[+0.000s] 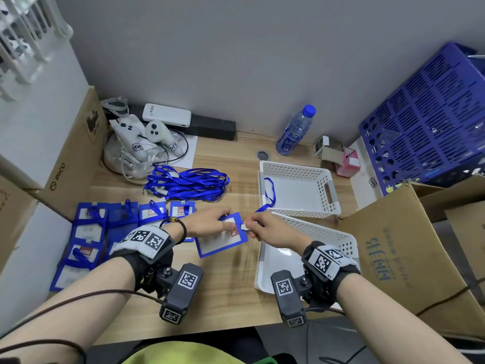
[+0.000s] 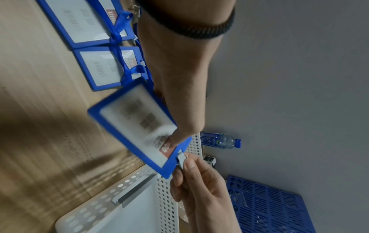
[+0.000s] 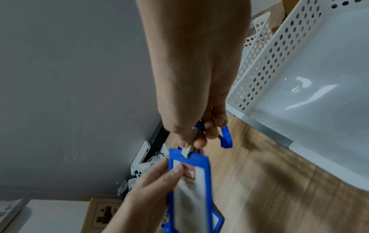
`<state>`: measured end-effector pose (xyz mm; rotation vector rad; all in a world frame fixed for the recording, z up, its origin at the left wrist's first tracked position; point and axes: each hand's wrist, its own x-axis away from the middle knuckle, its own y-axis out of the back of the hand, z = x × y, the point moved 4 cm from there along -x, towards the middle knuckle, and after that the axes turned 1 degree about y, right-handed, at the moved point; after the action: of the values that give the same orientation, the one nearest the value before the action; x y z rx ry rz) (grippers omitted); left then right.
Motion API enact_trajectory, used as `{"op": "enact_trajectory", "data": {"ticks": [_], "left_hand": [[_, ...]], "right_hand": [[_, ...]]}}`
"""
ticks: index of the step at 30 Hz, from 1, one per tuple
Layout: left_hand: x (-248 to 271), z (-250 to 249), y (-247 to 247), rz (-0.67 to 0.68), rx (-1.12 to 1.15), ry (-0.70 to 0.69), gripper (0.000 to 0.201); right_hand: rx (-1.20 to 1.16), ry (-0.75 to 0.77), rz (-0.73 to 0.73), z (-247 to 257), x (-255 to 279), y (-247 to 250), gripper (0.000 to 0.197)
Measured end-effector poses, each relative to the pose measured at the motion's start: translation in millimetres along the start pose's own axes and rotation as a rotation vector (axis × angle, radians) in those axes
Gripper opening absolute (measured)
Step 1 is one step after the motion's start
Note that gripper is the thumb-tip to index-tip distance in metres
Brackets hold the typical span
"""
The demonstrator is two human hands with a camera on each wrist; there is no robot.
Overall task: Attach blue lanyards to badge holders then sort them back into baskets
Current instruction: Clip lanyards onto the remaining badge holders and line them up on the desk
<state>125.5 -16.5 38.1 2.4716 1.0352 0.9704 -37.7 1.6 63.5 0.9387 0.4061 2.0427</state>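
Note:
My left hand (image 1: 210,222) pinches a blue-framed badge holder (image 1: 223,241) by its top edge and holds it above the wooden table. My right hand (image 1: 262,228) pinches the grey clip (image 2: 181,159) of a blue lanyard (image 1: 269,195) at the holder's slot. In the right wrist view the clip (image 3: 187,151) meets the top of the holder (image 3: 191,186). The lanyard's strap trails into the far white basket (image 1: 299,190). A pile of loose blue lanyards (image 1: 186,183) lies behind. Several badge holders (image 1: 91,232) with lanyards lie at the left.
A near white basket (image 1: 309,256) sits under my right wrist. Cardboard boxes (image 1: 409,258) flank the table on both sides. A water bottle (image 1: 296,131), white controllers (image 1: 141,135) and a blue crate (image 1: 430,116) stand along the back wall.

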Motion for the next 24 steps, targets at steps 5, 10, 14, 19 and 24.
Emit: {"op": "enact_trajectory", "data": {"ticks": [5, 10, 14, 19, 24], "left_hand": [[6.3, 9.2, -6.2, 0.083, 0.057, 0.005, 0.013], [10.4, 13.6, 3.0, 0.052, 0.150, 0.015, 0.006], [14.0, 13.9, 9.9, 0.061, 0.126, 0.046, 0.019], [15.1, 11.0, 17.4, 0.024, 0.053, 0.028, 0.021], [16.2, 15.2, 20.1, -0.024, 0.051, 0.017, 0.011]], "right_hand": [[-0.001, 0.027, 0.000, -2.5, -0.3, 1.8, 0.031], [-0.027, 0.067, 0.033, -1.5, -3.1, -0.6, 0.010], [-0.011, 0.075, 0.043, 4.8, -6.1, 1.5, 0.015], [-0.044, 0.053, 0.076, 4.9, -15.5, -3.4, 0.024], [-0.096, 0.060, 0.051, 4.5, -19.7, -3.4, 0.025]]}}
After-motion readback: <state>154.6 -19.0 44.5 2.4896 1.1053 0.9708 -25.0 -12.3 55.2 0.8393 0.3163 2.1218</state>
